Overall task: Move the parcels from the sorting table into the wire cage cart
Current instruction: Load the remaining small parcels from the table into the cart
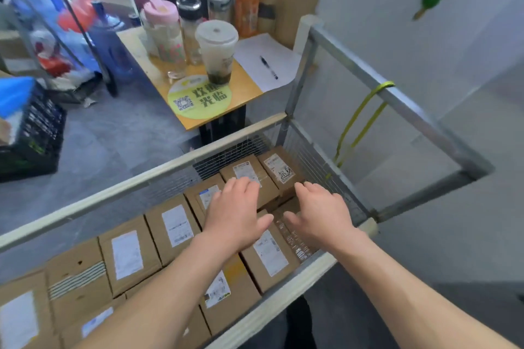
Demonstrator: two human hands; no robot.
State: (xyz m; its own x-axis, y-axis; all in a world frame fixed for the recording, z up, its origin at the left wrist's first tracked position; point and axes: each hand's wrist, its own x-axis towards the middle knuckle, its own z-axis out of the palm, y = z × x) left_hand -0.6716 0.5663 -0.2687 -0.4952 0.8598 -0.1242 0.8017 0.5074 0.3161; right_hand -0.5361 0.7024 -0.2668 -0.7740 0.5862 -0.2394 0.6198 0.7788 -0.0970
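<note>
Several brown cardboard parcels [129, 259] with white labels lie packed flat in rows inside the wire cage cart [158, 176]. Both my arms reach over the cart's near rail. My left hand [235, 212] hovers palm down with straight fingers over the parcels near the cart's far right end. My right hand [323, 212] is beside it, fingers spread, above a parcel wrapped in clear tape [295, 238]. Neither hand holds anything. Two labelled parcels [279, 170] lie against the end mesh just beyond my fingertips.
A small wooden table [226, 96] stands beyond the cart with several drink cups and bottles, a sheet of paper and a pen [268, 66]. A yellow-green strap [360, 119] hangs on the cart's right frame. A black crate [37, 133] sits at left on the grey floor.
</note>
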